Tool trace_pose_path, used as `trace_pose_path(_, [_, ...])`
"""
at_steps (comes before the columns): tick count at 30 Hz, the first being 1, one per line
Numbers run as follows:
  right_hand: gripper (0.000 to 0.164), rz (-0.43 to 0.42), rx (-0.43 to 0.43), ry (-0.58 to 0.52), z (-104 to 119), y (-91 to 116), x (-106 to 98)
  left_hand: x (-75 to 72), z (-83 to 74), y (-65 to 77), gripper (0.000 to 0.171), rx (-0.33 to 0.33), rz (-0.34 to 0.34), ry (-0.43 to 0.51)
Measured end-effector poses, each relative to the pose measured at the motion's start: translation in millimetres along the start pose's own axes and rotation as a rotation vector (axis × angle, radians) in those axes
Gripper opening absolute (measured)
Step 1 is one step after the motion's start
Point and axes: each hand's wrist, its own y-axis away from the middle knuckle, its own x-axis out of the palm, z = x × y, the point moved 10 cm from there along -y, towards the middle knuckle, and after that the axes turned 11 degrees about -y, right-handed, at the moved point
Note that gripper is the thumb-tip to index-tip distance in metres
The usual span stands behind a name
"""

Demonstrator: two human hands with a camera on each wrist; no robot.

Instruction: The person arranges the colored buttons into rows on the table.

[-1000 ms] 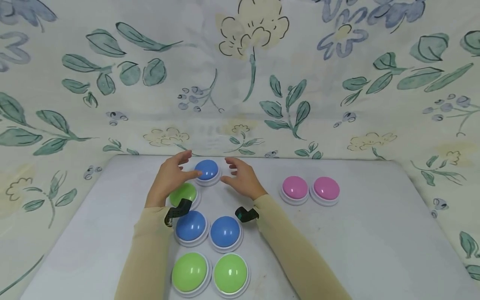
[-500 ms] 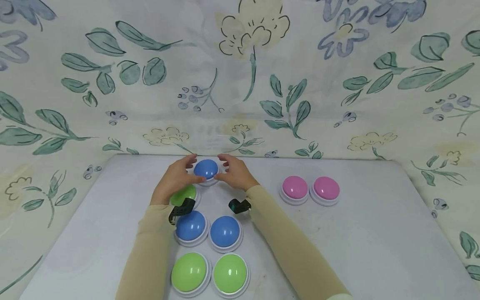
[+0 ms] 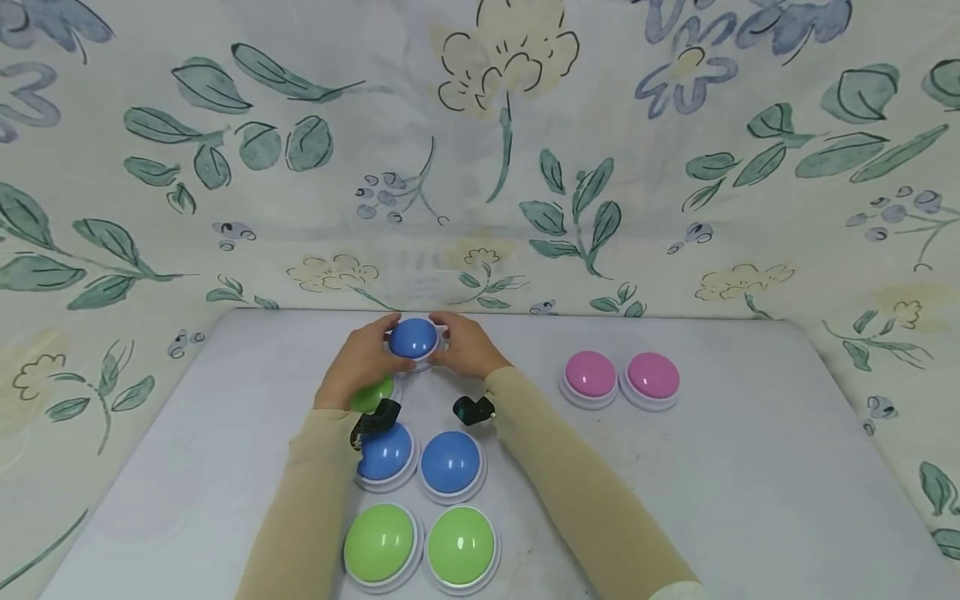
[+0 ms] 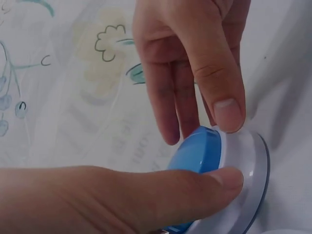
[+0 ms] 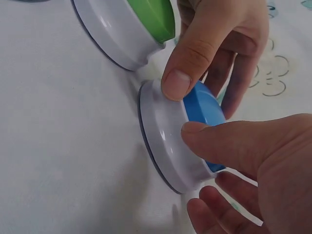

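A blue push button with a white round base (image 3: 413,338) stands near the table's back edge, between both hands. My left hand (image 3: 365,358) grips it from the left and my right hand (image 3: 468,346) from the right. In the right wrist view both thumbs press on the white base (image 5: 165,131), with the other fingers curled round the far side. The left wrist view shows the two thumbs close together over the blue dome (image 4: 195,151). Just under the left hand sits a green button (image 3: 372,395), partly hidden by hand and wrist.
Two blue buttons stand side by side nearer me, the right one (image 3: 450,462) fully visible. In front of them is a pair of green buttons (image 3: 461,547). Two pink buttons (image 3: 590,374) stand to the right on the white table (image 3: 750,467). Floral cloth (image 3: 480,167) hangs behind.
Both hands have moved inward from either side and taken hold of the far blue button. The button has hardly shifted, and the other buttons stay put.
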Motion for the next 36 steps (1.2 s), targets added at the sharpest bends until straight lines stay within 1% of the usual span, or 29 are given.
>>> trace_pose_path(6, [0.066,0.012,-0.026,0.036,4.3,-1.1,3.5,1.8,0.0,-2.9,0.084,0.01,-0.024,-0.042])
trace_pose_path(14, [0.063,-0.02,-0.029,0.073,2.1,-5.3,4.0,0.3,-2.8,-5.1,0.082,0.029,-0.06,-0.069])
trace_pose_path(17, [0.062,-0.02,-0.04,0.072,1.7,-4.7,4.2,-0.9,-4.3,-3.6,0.083,0.021,-0.057,-0.071])
trace_pose_path(21, [0.062,-0.023,-0.078,0.067,4.7,-1.7,1.4,-3.3,-7.3,0.2,0.083,0.001,-0.044,-0.067])
trace_pose_path(24, [0.063,-0.037,-0.108,0.068,8.7,1.8,-2.9,-7.2,-11.9,3.3,0.082,-0.003,-0.047,-0.064])
trace_pose_path(27, [0.064,-0.057,-0.125,0.052,12.4,7.6,-7.9,-11.7,-18.1,5.9,0.083,0.01,-0.059,-0.069])
trace_pose_path(31, [0.064,-0.082,-0.137,0.016,15.0,18.9,-15.4,-17.4,-29.9,9.4,0.085,0.05,-0.081,-0.085])
trace_pose_path(36, [0.065,-0.118,-0.155,0.022,18.6,35.5,-28.1,-22.3,-48.7,15.2,0.088,0.104,-0.108,-0.099])
